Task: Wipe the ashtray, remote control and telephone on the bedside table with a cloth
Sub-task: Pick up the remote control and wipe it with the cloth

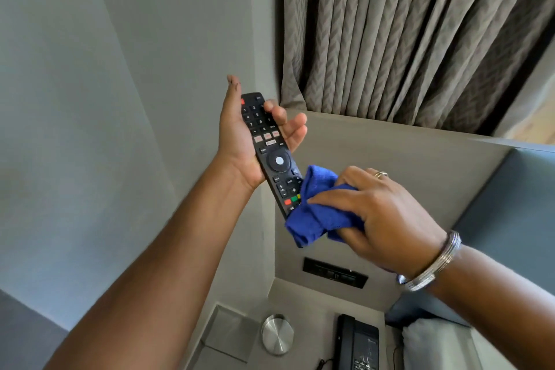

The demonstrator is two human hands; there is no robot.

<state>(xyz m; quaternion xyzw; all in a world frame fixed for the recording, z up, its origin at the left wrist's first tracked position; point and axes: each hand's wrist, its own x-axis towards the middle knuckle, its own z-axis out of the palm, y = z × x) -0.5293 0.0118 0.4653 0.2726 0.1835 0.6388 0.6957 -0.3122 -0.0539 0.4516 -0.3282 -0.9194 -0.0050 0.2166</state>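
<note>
My left hand (240,141) holds a black remote control (271,153) up in the air, buttons facing me, fingers curled behind its top half. A bunched blue cloth (315,207) is gripped in my right hand (378,213) and pressed against the remote's lower end, covering its bottom buttons. Down on the bedside table (309,327) a round metal ashtray (277,334) sits left of a black telephone (357,342), which is partly cut off by the frame's bottom edge.
A clear glass tray (231,333) lies left of the ashtray. A dark socket panel (335,273) is set in the headboard wall above the table. Patterned curtains (420,33) hang behind. A pillow (432,345) lies at the lower right.
</note>
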